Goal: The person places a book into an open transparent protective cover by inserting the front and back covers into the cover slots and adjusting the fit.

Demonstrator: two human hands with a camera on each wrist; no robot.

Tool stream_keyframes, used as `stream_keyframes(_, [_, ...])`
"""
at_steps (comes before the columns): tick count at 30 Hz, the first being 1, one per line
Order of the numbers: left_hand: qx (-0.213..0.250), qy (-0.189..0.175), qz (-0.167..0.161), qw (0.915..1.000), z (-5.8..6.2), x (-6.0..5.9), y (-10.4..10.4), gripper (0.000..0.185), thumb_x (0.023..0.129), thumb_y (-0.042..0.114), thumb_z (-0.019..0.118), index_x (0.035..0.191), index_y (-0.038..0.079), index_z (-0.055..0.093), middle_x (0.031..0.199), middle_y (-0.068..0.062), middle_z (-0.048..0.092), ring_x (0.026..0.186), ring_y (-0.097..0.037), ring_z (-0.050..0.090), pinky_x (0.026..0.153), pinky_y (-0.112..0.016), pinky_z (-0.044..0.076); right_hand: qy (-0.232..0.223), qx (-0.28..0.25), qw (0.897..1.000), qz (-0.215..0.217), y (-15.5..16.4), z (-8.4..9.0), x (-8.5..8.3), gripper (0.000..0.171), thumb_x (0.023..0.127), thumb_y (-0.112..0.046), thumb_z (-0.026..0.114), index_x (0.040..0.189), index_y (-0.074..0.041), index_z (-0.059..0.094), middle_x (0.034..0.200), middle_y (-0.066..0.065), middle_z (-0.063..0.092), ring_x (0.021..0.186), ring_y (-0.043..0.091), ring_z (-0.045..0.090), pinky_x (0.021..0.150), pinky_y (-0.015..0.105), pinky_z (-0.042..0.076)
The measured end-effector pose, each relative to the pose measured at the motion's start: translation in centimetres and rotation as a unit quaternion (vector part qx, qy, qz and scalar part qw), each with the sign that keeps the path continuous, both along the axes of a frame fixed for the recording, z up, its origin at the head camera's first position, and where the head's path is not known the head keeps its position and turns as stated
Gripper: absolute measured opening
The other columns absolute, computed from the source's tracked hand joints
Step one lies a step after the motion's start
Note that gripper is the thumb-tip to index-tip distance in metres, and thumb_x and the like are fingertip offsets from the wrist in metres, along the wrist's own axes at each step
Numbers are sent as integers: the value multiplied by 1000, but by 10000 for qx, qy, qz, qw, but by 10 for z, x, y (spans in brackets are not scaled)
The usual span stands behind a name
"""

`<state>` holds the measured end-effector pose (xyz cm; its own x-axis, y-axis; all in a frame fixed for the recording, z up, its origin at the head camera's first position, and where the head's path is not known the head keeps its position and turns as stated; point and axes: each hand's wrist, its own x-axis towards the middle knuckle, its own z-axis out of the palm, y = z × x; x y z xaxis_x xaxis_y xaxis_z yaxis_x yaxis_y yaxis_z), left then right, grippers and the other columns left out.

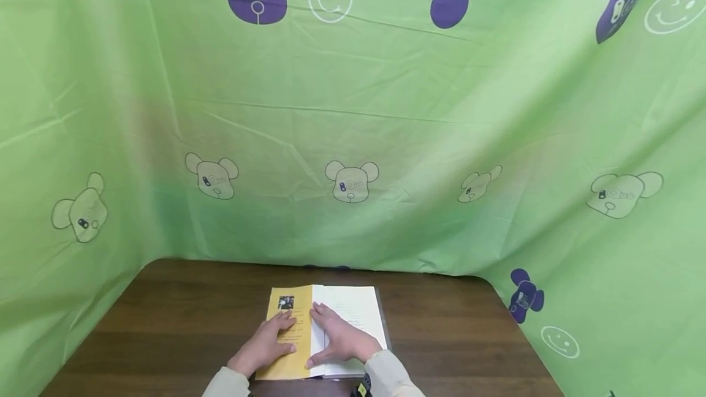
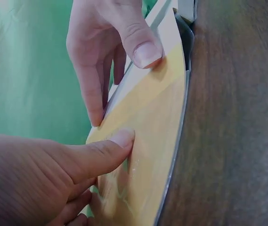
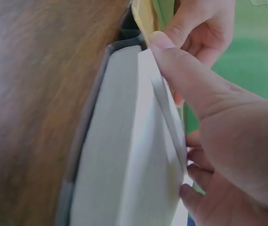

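Observation:
An open book [image 1: 353,308] lies on the brown wooden table [image 1: 165,311] near its front edge. Its left leaf is yellow [image 1: 298,314] with a small photo at the top, and its right page is white with faint print. My left hand [image 1: 270,339] rests flat on the yellow leaf [image 2: 152,122], thumb [image 2: 110,150] pressing it. My right hand [image 1: 342,336] lies flat on the white page [image 3: 129,155], fingers straight, thumb [image 3: 181,70] laid along the pages' edge by the gutter. The two hands sit side by side, nearly touching. The book's lower edge is hidden by my sleeves.
A green cloth [image 1: 353,127] printed with bear heads, smileys and purple dots hangs as a backdrop behind and to both sides of the table. Bare wood [image 1: 452,323] shows left and right of the book.

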<state>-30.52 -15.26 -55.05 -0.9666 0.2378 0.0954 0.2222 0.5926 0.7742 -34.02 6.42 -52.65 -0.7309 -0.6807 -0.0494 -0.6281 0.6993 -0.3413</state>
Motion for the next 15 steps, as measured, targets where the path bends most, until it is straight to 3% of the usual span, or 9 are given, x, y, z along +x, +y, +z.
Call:
stream_keyframes(8, [38,-254,85,9996,1,-2,2,56,81,8,81,132,-6,63,152,-28,46,139,-62,31,111,-75,25,-209,-1045,9938,-301,27,-4,-4,65,90,-29,75,143,2,54,154,16,48,143,33,46,119,41,37])
stream_keyframes(12, [105,-313,92,9994,-1,-2,1,56,81,6,81,132,-7,62,152,-27,46,140,-61,29,111,-75,24,-75,-1481,9880,-432,46,-5,-1,58,89,-19,75,137,7,57,147,22,53,137,40,51,116,47,40])
stream_keyframes(15, [132,-333,81,9993,-1,-2,0,57,81,7,81,133,-6,62,152,-27,46,140,-62,29,111,-75,24,60,-1694,9820,-835,59,-5,1,63,82,-16,80,135,10,57,144,28,53,134,46,50,114,55,39])
